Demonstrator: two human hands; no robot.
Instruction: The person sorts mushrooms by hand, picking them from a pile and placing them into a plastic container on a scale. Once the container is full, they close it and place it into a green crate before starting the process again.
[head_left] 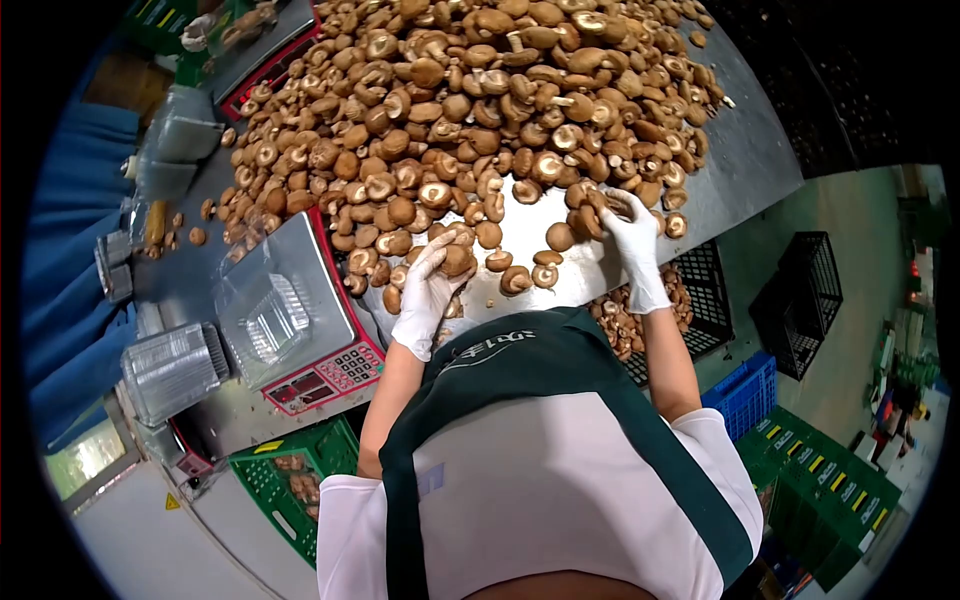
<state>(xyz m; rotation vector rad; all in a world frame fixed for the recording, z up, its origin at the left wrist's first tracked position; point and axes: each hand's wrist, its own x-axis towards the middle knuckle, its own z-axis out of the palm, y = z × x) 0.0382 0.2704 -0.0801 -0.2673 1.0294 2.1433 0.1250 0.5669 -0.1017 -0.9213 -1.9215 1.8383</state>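
A large heap of brown mushrooms (430, 110) covers the metal table (755, 130). My left hand (425, 295), in a white glove, has its fingers curled round mushrooms (458, 260) at the heap's near edge. Further right, my right hand (632, 235), gloved too, holds a mushroom (592, 212) between thumb and fingers at the heap's edge. Several loose mushrooms (516, 279) lie on the bare metal between the two hands. On the red scale (325, 375) to the left of my left hand stands an open clear plastic tray (275, 318).
Stacked clear trays (175, 370) stand left of the scale. A black crate (705, 305) with mushroom pieces sits below the table's right edge. Green crates (820, 490) and a blue crate (740, 395) are at the lower right. Another green crate (285, 490) is at the lower left.
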